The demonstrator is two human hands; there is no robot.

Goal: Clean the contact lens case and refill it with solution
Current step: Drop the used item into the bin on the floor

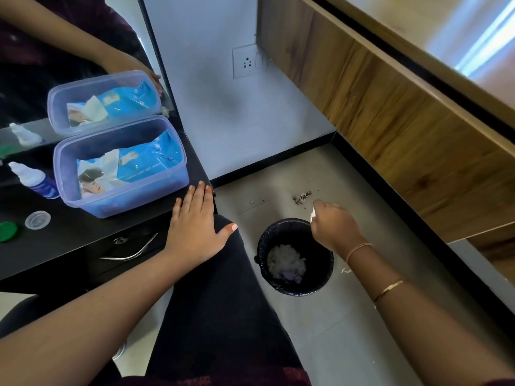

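Dark dressing table [83, 240] along the left, backed by a mirror. Purple plastic tub [122, 196] at its right end, lidless, holding a blue pack of wet wipes [133, 165] with a sheet poking up. On the floor to the right, black lined waste bin [295, 285], already part full of crumpled white wipes [287, 263].

Left hand [195, 227] spread flat, fingers wide, resting on the table corner just beside the tub, holding nothing. Right hand [334, 227] poised over the bin's far rim, fingers pinched closed on a small white scrap [312, 215]; likely a used wipe or tissue, too little showing to be certain.

Solution bottle [33, 179] standing left of the tub, seemingly uncapped, nozzle bare. Lens case parts at the table's left edge: a clear round piece [37, 219] and a green one [7, 231], lying apart from each other; cup or cap, hard to say.

Judging by this: wiping stage probably finished or close to it, with disposal of the waste in hand. Still to come, apparently: filling the wells from the bottle and screwing the caps back on. No liquid visible in the clear piece, though too small to tell.
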